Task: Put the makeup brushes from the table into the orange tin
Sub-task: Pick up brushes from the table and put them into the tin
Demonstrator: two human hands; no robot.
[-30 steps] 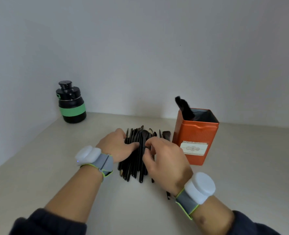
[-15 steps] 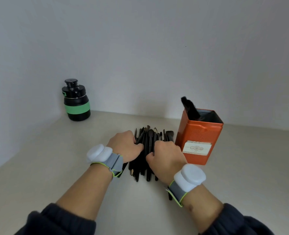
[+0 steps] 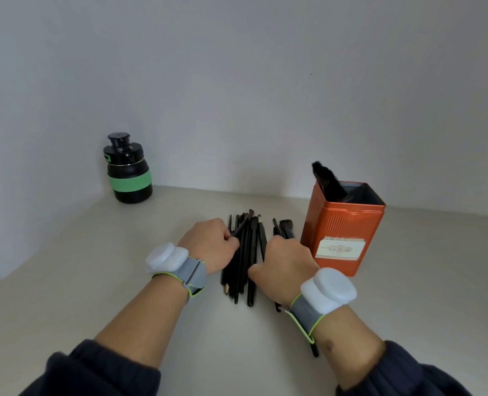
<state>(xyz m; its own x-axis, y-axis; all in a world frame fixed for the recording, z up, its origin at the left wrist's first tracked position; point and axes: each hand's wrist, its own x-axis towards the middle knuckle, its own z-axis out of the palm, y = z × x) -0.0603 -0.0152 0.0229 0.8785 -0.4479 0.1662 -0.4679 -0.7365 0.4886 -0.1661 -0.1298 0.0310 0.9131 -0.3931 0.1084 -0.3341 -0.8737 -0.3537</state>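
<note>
A: Your left hand [image 3: 211, 244] sits at the left edge of the makeup brushes [image 3: 244, 258]; its fingers are curled in and pinching one thin black handle that angles up out of the pile.

B: And your right hand [image 3: 284, 264] is on the other side, knuckles up, fingers folded down over the right part of the bundle; whether they actually grip a brush, I cannot tell, they're hidden under the hand.

A: The brushes lie flat on the table [image 3: 94, 281] between your two hands, handles toward you, bristles toward the wall; a few stray ones poke out beyond your right hand, just beside the orange tin [image 3: 341, 230].

B: The tin stands upright, lid off, right of your right hand; one dark fluffy brush [image 3: 325, 180] already leans inside, bristles up.

A: Far left, near the wall, a black bottle [image 3: 128, 170] with a green band; well apart from everything.
</note>
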